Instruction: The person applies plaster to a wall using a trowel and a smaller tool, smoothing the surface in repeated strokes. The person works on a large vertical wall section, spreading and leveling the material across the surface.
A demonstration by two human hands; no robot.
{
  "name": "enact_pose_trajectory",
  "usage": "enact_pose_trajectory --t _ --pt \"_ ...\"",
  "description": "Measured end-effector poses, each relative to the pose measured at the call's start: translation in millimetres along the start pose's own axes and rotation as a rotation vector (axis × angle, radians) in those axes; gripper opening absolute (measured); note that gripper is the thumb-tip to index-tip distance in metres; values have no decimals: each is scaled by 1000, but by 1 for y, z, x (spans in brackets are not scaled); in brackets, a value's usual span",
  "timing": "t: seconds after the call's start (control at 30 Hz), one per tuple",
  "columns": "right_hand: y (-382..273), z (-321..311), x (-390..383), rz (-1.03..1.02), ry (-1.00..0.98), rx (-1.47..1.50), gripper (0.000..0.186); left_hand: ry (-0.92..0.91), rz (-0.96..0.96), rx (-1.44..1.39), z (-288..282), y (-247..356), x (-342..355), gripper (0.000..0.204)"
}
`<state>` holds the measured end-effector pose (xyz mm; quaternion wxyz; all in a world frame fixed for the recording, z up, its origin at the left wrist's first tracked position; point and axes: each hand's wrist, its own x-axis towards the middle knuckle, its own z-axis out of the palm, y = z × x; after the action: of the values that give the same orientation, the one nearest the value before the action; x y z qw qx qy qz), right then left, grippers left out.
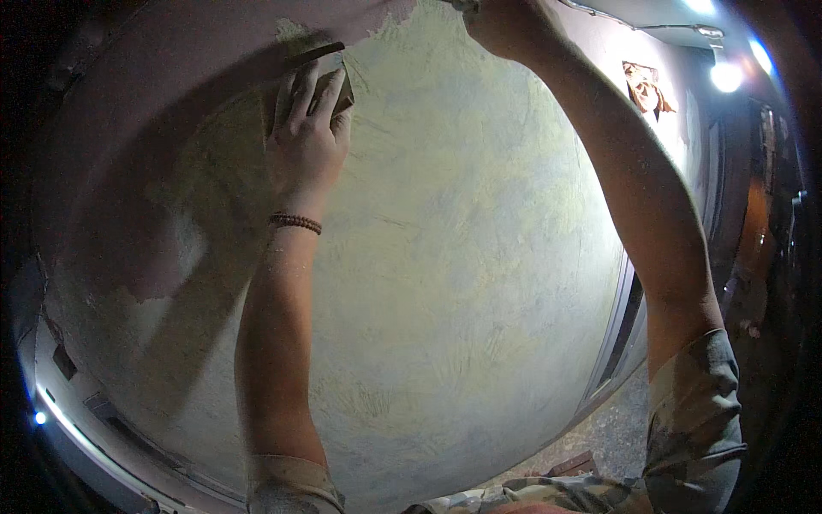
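My left hand (310, 120) is raised at the upper left of the wall, with its fingers closed over a flat scraper-like plate (345, 92). A dark straight edge shows just above the fingertips, and its exact kind is hard to tell. The wall (454, 231) behind it carries patchy pale yellow-grey plaster, with bare pinkish surface at the upper left. My right hand (505, 30) is curled at the top edge of the picture. A small dark end pokes out of it there, but most of what it grips is cut off.
A lit bulb (727, 77) hangs from a cable at the upper right. Below it, crumpled brownish material fills a wall opening (646, 87). A dark frame (618, 330) borders the plaster on the right, with speckled floor (612, 433) below. My left arm casts a broad shadow.
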<state>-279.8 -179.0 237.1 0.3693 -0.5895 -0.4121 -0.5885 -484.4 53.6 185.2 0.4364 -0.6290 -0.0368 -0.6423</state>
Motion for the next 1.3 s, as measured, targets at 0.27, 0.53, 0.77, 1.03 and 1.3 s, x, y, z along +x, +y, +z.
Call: enact_pose_trajectory --t 0.27,0.53,0.77,1.03,1.3 --pt "-8 9 -13 -74 41 -37 24 -42 -9 69 -3 1 -6 56" --pt "-12 22 -18 -199 114 -117 24 -71 -47 5 1 -2 -14 50" --pt "-24 14 -20 -6 192 -68 39 -33 -9 -31 9 -2 -15 50" --pt "-26 22 -37 15 100 41 28 21 19 -39 8 0 -24 47" --pt "-21 15 -27 14 23 -113 20 5 12 -32 4 0 -22 50"
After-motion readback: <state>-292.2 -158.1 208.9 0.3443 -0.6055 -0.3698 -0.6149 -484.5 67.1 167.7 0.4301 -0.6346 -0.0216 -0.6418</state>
